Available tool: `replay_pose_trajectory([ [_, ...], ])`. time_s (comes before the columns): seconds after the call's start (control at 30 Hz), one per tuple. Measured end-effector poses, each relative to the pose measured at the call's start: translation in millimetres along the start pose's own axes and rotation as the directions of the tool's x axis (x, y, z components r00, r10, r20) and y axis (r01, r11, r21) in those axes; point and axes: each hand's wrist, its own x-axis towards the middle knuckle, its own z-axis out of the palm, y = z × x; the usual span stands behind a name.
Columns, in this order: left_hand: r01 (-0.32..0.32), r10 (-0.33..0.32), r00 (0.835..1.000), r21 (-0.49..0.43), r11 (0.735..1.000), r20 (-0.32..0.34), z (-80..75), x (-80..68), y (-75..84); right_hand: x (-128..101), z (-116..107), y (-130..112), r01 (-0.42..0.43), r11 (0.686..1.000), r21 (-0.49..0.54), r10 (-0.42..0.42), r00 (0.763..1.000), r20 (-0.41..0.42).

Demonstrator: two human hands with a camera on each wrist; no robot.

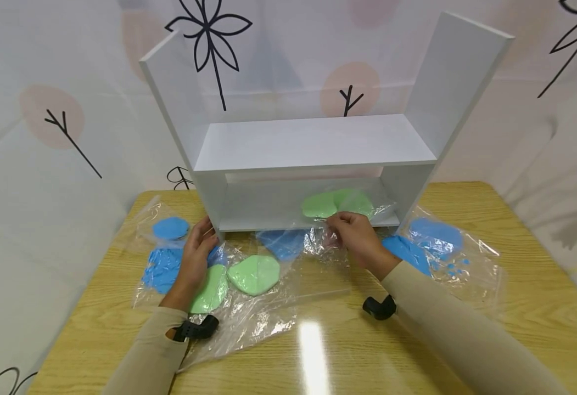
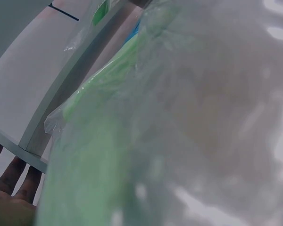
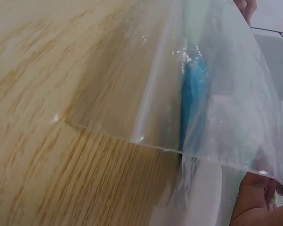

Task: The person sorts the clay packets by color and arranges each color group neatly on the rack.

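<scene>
A white shelf unit [image 1: 313,142] stands on the wooden table. My left hand [image 1: 198,252] is at the lower front of its left side panel; in the left wrist view the fingers [image 2: 12,174] lie against the panel's edge. With thumb and fingertips, my right hand [image 1: 359,238] pinches the edge of a clear plastic bag [image 3: 245,117] in front of the lower opening. Flattened green pieces [image 1: 253,274] show in the bag plastic between the hands. More green pieces [image 1: 337,203] in clear plastic lie on the lower shelf, just beyond my right fingertips.
Bagged blue pieces [image 1: 171,227] lie on the table left of the unit, and others [image 1: 436,238] lie to its right. A blue patch [image 1: 283,241] shows through plastic at the unit's front. A patterned cloth [image 1: 278,60] hangs behind the table.
</scene>
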Motion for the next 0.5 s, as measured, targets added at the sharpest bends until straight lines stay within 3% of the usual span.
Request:
replay_pose_trajectory([
  [0.5,0.0,0.0,1.0,0.016,1.0,0.003,-0.2,0.0,1.1,5.4,-3.0,-0.9,0.026,0.99,-0.141,-0.028,1.0,-0.014],
])
